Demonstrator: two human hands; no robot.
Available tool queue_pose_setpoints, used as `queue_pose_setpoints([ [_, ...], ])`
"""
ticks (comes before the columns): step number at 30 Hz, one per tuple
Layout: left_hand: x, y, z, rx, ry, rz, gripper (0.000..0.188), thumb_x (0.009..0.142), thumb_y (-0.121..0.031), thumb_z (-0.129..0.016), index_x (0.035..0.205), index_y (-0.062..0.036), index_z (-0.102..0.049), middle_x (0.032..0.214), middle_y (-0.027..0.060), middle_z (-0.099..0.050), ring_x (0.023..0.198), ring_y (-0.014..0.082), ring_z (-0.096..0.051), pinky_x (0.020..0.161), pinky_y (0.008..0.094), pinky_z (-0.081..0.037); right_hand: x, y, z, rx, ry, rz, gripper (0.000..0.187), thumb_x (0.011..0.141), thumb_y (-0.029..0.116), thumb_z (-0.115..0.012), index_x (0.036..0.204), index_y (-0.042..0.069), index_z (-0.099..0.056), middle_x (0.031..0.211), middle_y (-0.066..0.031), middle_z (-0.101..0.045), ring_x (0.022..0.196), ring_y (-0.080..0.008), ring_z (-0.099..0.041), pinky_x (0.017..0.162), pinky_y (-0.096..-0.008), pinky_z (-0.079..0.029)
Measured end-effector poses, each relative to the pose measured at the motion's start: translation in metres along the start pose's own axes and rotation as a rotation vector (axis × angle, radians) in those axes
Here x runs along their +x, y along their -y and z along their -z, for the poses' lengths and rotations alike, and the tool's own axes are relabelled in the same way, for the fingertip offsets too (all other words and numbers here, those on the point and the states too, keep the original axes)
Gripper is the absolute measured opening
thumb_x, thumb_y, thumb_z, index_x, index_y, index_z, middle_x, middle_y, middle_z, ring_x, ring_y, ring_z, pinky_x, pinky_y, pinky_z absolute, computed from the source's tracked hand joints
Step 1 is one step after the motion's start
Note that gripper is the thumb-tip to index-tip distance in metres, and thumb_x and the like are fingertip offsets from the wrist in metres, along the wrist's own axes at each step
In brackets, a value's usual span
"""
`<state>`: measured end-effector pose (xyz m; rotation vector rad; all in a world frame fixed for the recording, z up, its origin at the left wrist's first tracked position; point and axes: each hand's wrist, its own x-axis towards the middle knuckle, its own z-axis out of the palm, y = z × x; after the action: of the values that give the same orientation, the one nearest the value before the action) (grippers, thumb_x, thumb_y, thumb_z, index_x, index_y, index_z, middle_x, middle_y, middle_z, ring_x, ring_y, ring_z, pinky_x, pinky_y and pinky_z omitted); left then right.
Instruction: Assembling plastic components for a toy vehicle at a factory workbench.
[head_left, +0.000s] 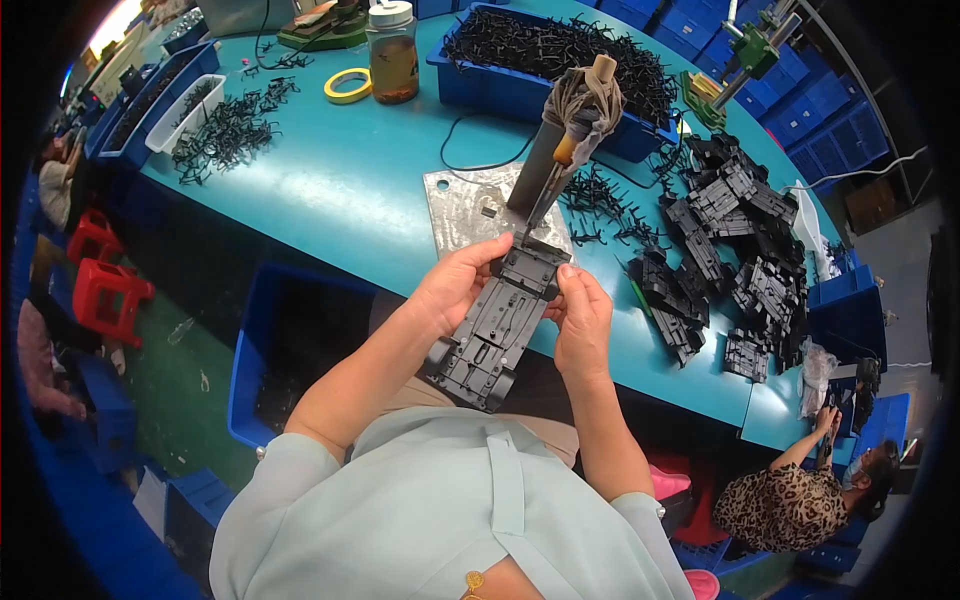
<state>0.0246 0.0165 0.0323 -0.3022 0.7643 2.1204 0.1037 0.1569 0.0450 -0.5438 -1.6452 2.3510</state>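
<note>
Between my hands is a black plastic toy car chassis (495, 325) with wheels at its near end, tilted over the table's front edge. My left hand (462, 280) grips its far left side, thumb on top. At the far right corner my right hand (580, 310) pinches it between thumb and bent fingers. The far end of the chassis lies under the tip of an upright tool with a cloth-wrapped top (590, 105), which stands on a metal plate (460, 205). From this view I cannot tell whether the tip touches the chassis.
A blue bin (445, 75) full of thin black parts stands behind the tool. More black chassis (765, 285) are heaped at the right. Loose black parts (225, 130), a yellow tape roll (347, 86) and a jar (393, 60) lie leftward. Another person (790, 500) works at the far right.
</note>
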Motion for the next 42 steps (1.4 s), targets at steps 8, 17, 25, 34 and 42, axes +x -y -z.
queue_pose_setpoints([
  [8,-0.002,-0.001,-0.001,0.008,-0.002,0.020,0.032,0.091,-0.028,-0.058,0.101,0.0018,-0.059,0.092,0.0133,-0.066,0.081,0.0204,-0.066,0.071,0.0353,-0.058,0.003,-0.003,0.003,0.003,0.005,0.003,0.022,0.092,0.023,-0.055,0.086,0.002,-0.059,0.071,-0.0041,-0.060,0.056,-0.0106,-0.055,0.054,-0.0230,-0.047],
  [17,0.009,0.002,0.011,-0.005,-0.011,0.025,0.028,0.089,-0.029,-0.061,0.095,-0.0017,-0.062,0.086,0.0098,-0.067,0.075,0.0160,-0.066,0.067,0.0309,-0.057,0.002,0.002,-0.001,0.006,0.010,-0.003,0.022,0.092,0.023,-0.056,0.085,0.002,-0.058,0.070,-0.0044,-0.060,0.056,-0.0105,-0.055,0.053,-0.0224,-0.046],
  [25,0.008,0.003,0.010,-0.057,0.022,0.054,0.029,0.089,-0.030,-0.061,0.095,-0.0012,-0.062,0.086,0.0106,-0.067,0.075,0.0170,-0.066,0.067,0.0316,-0.057,0.005,-0.002,0.002,0.004,0.031,0.007,0.021,0.092,0.022,-0.056,0.084,0.003,-0.058,0.071,-0.0038,-0.060,0.056,-0.0097,-0.055,0.053,-0.0218,-0.045],
  [34,0.007,0.006,0.010,-0.038,0.021,0.037,0.030,0.089,-0.030,-0.061,0.095,-0.0009,-0.061,0.086,0.0108,-0.066,0.074,0.0172,-0.066,0.067,0.0321,-0.057,0.001,-0.003,0.003,0.007,0.011,-0.006,0.021,0.092,0.022,-0.056,0.084,0.003,-0.059,0.072,-0.0034,-0.060,0.057,-0.0092,-0.054,0.053,-0.0218,-0.045],
  [42,0.002,0.003,0.003,-0.013,-0.012,0.034,0.031,0.088,-0.031,-0.062,0.095,-0.0005,-0.061,0.086,0.0112,-0.067,0.075,0.0173,-0.066,0.066,0.0311,-0.057,0.003,-0.006,0.006,-0.010,0.037,-0.008,0.023,0.090,0.029,-0.058,0.085,0.006,-0.059,0.071,0.0008,-0.058,0.058,-0.0064,-0.053,0.055,-0.0215,-0.046],
])
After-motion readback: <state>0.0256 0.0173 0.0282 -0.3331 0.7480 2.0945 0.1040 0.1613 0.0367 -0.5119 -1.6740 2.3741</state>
